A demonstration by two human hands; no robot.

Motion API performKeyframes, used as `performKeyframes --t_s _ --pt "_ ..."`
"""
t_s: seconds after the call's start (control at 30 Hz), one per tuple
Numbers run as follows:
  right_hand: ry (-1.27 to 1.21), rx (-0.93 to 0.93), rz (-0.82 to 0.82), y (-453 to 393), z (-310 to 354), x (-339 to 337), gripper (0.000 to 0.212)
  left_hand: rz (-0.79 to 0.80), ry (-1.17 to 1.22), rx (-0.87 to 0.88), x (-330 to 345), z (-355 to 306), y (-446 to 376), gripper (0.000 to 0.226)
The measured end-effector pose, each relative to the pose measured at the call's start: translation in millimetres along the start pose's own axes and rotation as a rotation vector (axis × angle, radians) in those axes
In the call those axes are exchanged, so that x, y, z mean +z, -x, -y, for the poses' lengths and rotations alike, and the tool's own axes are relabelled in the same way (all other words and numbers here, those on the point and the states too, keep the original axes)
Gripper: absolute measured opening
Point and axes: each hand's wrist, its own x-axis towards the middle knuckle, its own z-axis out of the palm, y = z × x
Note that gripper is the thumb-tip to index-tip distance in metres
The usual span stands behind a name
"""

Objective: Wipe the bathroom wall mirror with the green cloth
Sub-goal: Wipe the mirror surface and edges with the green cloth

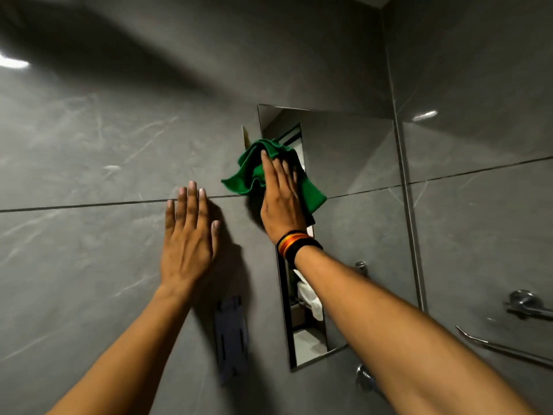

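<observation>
The wall mirror (pixel 350 175) is a tall frameless rectangle fixed to grey tiles, seen at a slant. A crumpled green cloth (pixel 250 172) lies pressed over the mirror's left edge, partly on the glass and partly on the tile. My right hand (pixel 281 202) lies flat on the cloth with fingers pointing up, and a striped band circles its wrist. My left hand (pixel 188 238) rests flat on the tile wall to the left of the mirror, fingers spread, holding nothing. My right forearm hides part of the mirror's lower half.
A dark blue plastic holder (pixel 231 339) is stuck to the wall below my left hand. Chrome fittings and a rail (pixel 526 307) stand out from the right wall, with a chrome tap piece (pixel 365 378) under the mirror. A pale hook (pixel 246 136) sits beside the mirror's upper left edge.
</observation>
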Motion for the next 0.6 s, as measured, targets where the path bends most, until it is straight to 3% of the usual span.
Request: performKeyframes --t_s 0.17,0.47,0.6 --pt "-0.017 -0.003 0.054 27.5 35.8 2.3 0.073 0.001 -0.1 0.1 -36.2 21.3 34.8 0.067" --pt "-0.135 0.014 0.058 38.7 92.4 0.4 0.08 0.029 -0.128 0.038 -68.1 38.3 51.9 0.066" --pt "-0.208 0.08 0.141 108.7 115.5 7.5 0.077 0.117 -0.093 -0.046 -64.7 48.7 107.8 0.066"
